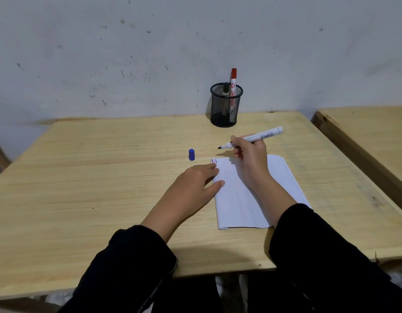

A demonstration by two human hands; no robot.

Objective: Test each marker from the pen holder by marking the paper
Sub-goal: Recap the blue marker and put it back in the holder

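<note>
While uncapped, blue cap (191,154) beside paper (252,195).

Plain room, bare wood and a scuffed wall

A pale wooden table (105,177) fills the middle of the view, its grain running side to side. At 3 o'clock a second wooden table (371,132) stands just beside it, a narrow gap between. Behind both, from 9 through 12 to 3 o'clock, a grey-white wall (150,53) speckled with dark marks.

Scuffed pale wall (150,53) (dark specks throughout), light wooden table (82,177), second table (371,132) just beside, right.
</note>
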